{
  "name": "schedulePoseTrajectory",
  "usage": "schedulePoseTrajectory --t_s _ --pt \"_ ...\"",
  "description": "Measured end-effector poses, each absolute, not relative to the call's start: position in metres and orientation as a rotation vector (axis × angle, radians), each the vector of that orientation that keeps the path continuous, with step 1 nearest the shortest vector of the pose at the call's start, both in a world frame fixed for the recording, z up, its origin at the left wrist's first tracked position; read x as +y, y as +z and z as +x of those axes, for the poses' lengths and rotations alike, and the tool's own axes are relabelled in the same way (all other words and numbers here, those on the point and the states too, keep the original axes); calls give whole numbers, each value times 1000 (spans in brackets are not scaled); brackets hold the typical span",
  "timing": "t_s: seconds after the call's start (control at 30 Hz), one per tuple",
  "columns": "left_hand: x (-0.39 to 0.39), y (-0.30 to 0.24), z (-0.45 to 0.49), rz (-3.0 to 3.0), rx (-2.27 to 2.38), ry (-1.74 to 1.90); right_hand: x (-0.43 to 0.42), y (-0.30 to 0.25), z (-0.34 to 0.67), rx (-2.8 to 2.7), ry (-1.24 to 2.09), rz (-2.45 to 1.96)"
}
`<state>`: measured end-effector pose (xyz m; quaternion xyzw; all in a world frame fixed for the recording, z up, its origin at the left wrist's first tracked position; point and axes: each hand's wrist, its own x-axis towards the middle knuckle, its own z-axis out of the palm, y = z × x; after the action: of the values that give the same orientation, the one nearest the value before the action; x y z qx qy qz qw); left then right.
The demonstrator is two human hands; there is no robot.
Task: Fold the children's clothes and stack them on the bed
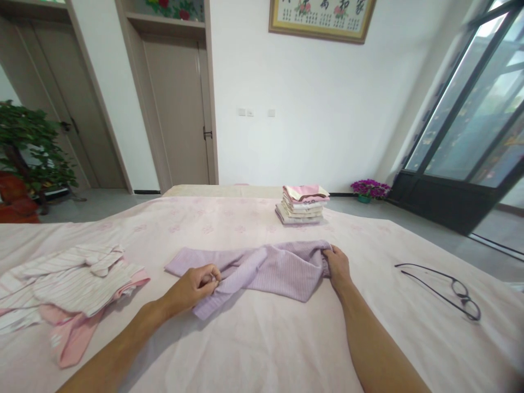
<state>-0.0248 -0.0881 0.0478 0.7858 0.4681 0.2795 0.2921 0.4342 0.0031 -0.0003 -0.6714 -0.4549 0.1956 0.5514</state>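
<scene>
A pair of lilac ribbed pants (282,267) lies crosswise on the pale pink bedsheet (262,349), its two legs pointing left and its waist end to the right. My left hand (203,283) is closed in a pinch on the nearer leg, whose cloth is bunched and slightly raised. At the waist end, my right hand (338,266) grips the gathered edge, with its fingertips partly hidden by the fabric. Both hands keep hold of the same garment.
Crumpled striped and pink clothes (73,284) lie at the left. A stack of folded clothes (303,205) stands at the back, right of centre. Eyeglasses (446,289) rest unfolded at the right. Beyond the bed are a potted purple flower (370,189) and a leafy plant (30,144).
</scene>
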Motion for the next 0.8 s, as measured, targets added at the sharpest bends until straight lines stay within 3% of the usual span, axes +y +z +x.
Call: schedulePoseTrajectory --t_s 0.1,0.23,0.33,0.5,0.63,0.8 --pt "-72 51 -37 2019 1422 799 1 4 432 -1056 574 -1445" --pt "-48 37 -74 2006 1988 950 -1 7 427 -1075 612 -1339" --pt "-37 17 -101 2020 2327 783 -2 7 424 -1085 635 -1374" --pt "-30 2 -117 1911 2310 584 -6 8 423 -1072 693 -1339" --pt "-27 12 -114 1801 2132 824 -8 9 424 -1041 750 -1260" --pt "-26 16 -121 1466 1861 1649 -6 10 426 -787 774 -1028"
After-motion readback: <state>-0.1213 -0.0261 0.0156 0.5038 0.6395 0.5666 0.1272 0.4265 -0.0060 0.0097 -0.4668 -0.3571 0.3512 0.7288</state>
